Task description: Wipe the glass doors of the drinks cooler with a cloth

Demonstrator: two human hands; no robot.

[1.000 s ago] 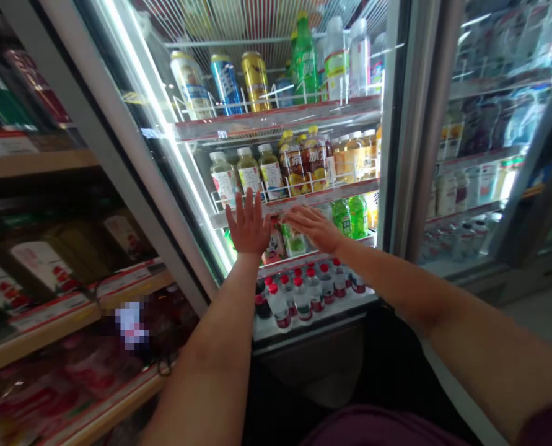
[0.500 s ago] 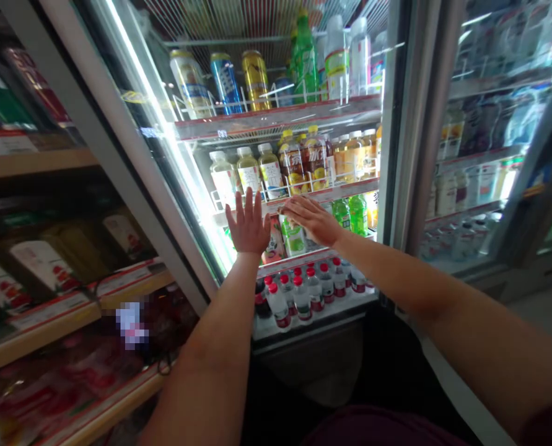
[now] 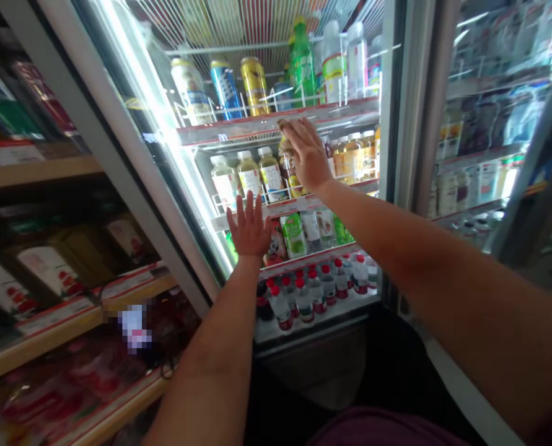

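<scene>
My left hand [image 3: 248, 228] lies flat with fingers spread on the glass door of a lit drinks fridge, in front of the edge below the bottled-tea shelf. Higher up and to the right, my right hand [image 3: 309, 155] presses a small brownish cloth [image 3: 282, 125] to the glass, its fingers close together. Most of the cloth is hidden under the palm. Behind the glass, pale-labelled tea bottles [image 3: 271, 173] stand left of my right hand, which covers part of the darker bottles beside them.
Cans [image 3: 255, 87] and a green bottle [image 3: 302, 65] fill the upper shelf; small red-capped water bottles [image 3: 304, 302] stand at the bottom. A metal door frame [image 3: 423, 124] runs along the right. Wooden shelves [image 3: 48, 328] with bottles are close on the left.
My right hand has moved up the glass with the cloth, from below the tea shelf to just under the can shelf. The left hand stays in place.
</scene>
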